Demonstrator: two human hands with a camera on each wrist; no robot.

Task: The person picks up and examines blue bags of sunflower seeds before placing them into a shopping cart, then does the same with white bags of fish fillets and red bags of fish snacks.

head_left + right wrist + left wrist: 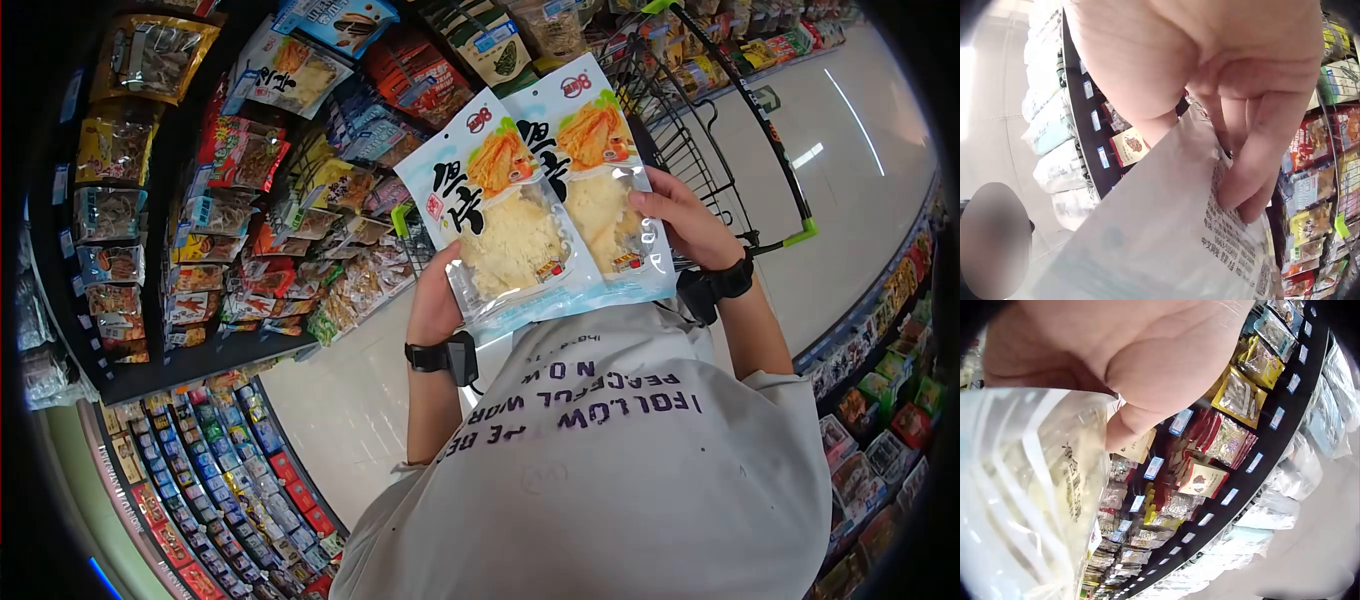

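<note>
Two matching snack packets, pale blue with a clear window over pale dried flakes, are held side by side in front of the chest. My left hand (432, 303) grips the lower edge of the left packet (505, 225), which fills the lower left of the left wrist view as clear plastic (1022, 506). My right hand (690, 225) grips the right packet (605, 185) by its right edge, thumb on the front. The right wrist view shows its fingers (1254, 162) curled against that packet's printed back (1172, 244).
A dark shelf unit (190, 355) packed with hanging snack bags stands on the left. A black wire shopping cart (700, 140) with green handle ends is just beyond the packets. More shelves (880, 380) line the right. Pale floor (345, 400) runs between them.
</note>
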